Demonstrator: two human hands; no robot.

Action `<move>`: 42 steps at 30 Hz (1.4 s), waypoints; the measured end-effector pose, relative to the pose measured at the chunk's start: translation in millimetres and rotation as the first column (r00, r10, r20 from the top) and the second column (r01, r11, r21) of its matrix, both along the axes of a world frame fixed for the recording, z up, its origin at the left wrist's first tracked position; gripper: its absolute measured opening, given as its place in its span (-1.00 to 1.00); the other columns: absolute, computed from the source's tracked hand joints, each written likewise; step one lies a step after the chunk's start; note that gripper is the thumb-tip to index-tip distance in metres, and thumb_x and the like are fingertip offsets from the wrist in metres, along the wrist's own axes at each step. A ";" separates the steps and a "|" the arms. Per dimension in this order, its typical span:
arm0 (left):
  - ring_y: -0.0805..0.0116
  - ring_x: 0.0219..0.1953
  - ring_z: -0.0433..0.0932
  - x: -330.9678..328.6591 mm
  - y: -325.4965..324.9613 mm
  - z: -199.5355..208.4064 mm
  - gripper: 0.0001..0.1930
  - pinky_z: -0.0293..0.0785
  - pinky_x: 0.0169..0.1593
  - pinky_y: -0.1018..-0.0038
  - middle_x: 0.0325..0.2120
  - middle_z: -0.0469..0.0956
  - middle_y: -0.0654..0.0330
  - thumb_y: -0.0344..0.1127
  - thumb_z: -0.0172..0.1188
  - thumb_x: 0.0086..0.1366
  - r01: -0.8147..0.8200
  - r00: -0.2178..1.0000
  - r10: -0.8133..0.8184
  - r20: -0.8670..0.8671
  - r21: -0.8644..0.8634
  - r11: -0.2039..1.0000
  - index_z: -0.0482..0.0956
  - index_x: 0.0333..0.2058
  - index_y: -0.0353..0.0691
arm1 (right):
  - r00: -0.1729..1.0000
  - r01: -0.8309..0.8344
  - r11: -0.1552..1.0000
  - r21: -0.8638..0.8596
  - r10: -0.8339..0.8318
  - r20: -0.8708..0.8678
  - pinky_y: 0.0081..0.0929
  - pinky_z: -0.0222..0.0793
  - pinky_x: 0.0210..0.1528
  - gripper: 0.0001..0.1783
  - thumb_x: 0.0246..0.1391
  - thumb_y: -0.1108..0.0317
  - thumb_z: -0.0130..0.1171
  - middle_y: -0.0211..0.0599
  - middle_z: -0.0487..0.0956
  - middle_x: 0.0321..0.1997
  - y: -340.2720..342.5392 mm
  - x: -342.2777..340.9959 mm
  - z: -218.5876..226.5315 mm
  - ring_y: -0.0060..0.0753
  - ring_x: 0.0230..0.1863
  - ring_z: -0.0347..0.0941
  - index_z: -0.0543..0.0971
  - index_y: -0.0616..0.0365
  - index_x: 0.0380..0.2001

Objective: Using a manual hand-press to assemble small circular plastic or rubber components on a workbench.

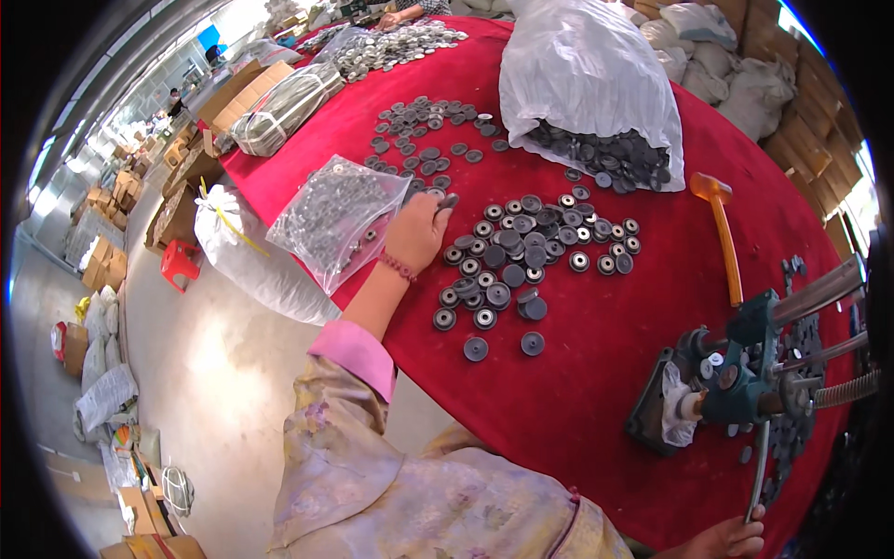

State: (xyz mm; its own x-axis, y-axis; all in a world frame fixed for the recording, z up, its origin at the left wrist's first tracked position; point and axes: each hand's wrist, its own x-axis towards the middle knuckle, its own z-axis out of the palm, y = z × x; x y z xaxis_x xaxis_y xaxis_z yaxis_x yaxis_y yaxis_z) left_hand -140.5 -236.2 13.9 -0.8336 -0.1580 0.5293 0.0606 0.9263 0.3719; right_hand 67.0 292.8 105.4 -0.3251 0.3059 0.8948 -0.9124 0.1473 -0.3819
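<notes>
The left hand [418,226] pinches a dark grey disc [449,201]; the right hand [732,539] grips a thin steel lever [759,470]. Silver-centred grey discs [579,262] seem finished; the white plastic sack [591,70] holds more.

Pale yellow-mauve patterned garment [447,503]; loose left sleeve [321,447]; broad pink cuff [358,357]; reddish beaded bracelet [398,267].

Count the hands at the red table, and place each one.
3: the left hand at the grey discs beside the clear bag; the right hand on the press lever; a co-worker's hand at the far pile. Others may be hidden.
</notes>
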 end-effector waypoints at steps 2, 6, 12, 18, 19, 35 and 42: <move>0.00 -0.06 0.53 3.4 -1.8 3.0 -0.61 0.45 -0.01 0.18 -0.09 0.53 -0.05 -0.20 0.25 0.25 -0.064 0.988 0.033 -0.150 -0.210 0.976 0.52 0.00 -0.22 | 1.000 -0.008 1.000 -0.002 0.008 -0.004 0.04 0.28 0.00 -0.68 0.28 -0.02 -0.19 -0.36 0.36 -0.48 0.1 -0.2 0.0 -0.29 -0.44 0.30 0.46 -0.10 -0.22; -0.08 0.12 0.41 34.5 18.6 10.6 -0.46 0.32 0.19 0.13 0.10 0.44 -0.06 -0.18 0.30 0.19 0.182 0.979 -0.188 -0.076 -0.077 0.980 0.47 0.14 -0.16 | 1.000 -0.020 1.000 -0.005 0.020 -0.010 0.03 0.28 -0.01 -0.69 0.28 0.00 -0.19 -0.35 0.37 -0.47 0.3 0.5 -0.5 -0.27 -0.43 0.32 0.46 -0.09 -0.23; -0.11 0.35 0.14 93.9 86.2 14.3 -0.20 -0.08 0.39 -0.10 0.32 0.20 -0.02 0.41 0.15 0.08 0.659 0.745 -0.570 0.346 -0.257 0.707 0.41 0.24 0.14 | 0.999 -0.038 0.999 -0.023 0.038 -0.014 0.00 0.25 -0.04 -0.70 0.28 0.02 -0.17 -0.30 0.37 -0.46 -1.1 1.6 2.6 -0.23 -0.40 0.31 0.45 -0.05 -0.25; -0.07 0.36 0.13 79.4 76.7 28.7 -0.32 -0.08 0.40 -0.09 0.33 0.19 -0.02 0.16 0.26 0.15 0.565 0.823 -0.467 0.325 -0.378 0.733 0.42 0.23 0.13 | 1.000 -0.007 0.996 -0.088 0.009 0.021 -0.05 0.18 -0.03 -0.70 0.26 0.00 -0.11 -0.33 0.29 -0.50 -8.9 1.0 0.3 -0.27 -0.43 0.24 0.37 -0.04 -0.36; -0.07 0.35 0.16 70.5 80.8 35.4 -0.35 -0.03 0.39 -0.05 0.31 0.21 -0.04 0.10 0.26 0.18 0.579 0.814 -0.510 0.278 -0.312 0.754 0.42 0.23 0.08 | 1.000 0.005 0.996 -0.092 -0.003 0.021 -0.05 0.18 -0.02 -0.70 0.26 -0.01 -0.11 -0.33 0.28 -0.49 -9.7 1.0 0.1 -0.28 -0.42 0.23 0.36 -0.04 -0.37; -0.09 0.09 0.44 -185.0 193.1 -1.9 -0.49 0.38 0.13 0.07 0.03 0.49 -0.07 0.18 0.03 0.31 0.217 0.871 -0.199 0.449 0.012 0.976 0.54 0.13 0.12 | 0.994 0.102 0.986 -0.130 -0.097 0.045 -0.17 0.17 -0.12 -0.64 0.26 -0.09 -0.05 -0.43 0.24 -0.49 -15.1 0.8 -0.8 -0.39 -0.48 0.18 0.28 -0.09 -0.43; 0.03 0.19 0.36 -132.4 259.1 -3.4 -0.45 0.26 0.17 0.00 0.14 0.41 0.05 0.20 0.06 0.28 0.490 0.843 -0.362 0.399 -0.287 0.823 0.44 0.22 0.25 | 0.998 0.055 0.995 -0.085 -0.055 0.006 -0.19 0.16 -0.16 -0.65 0.27 -0.08 -0.06 -0.45 0.26 -0.48 -3.5 0.9 -5.3 -0.40 -0.48 0.19 0.30 -0.09 -0.43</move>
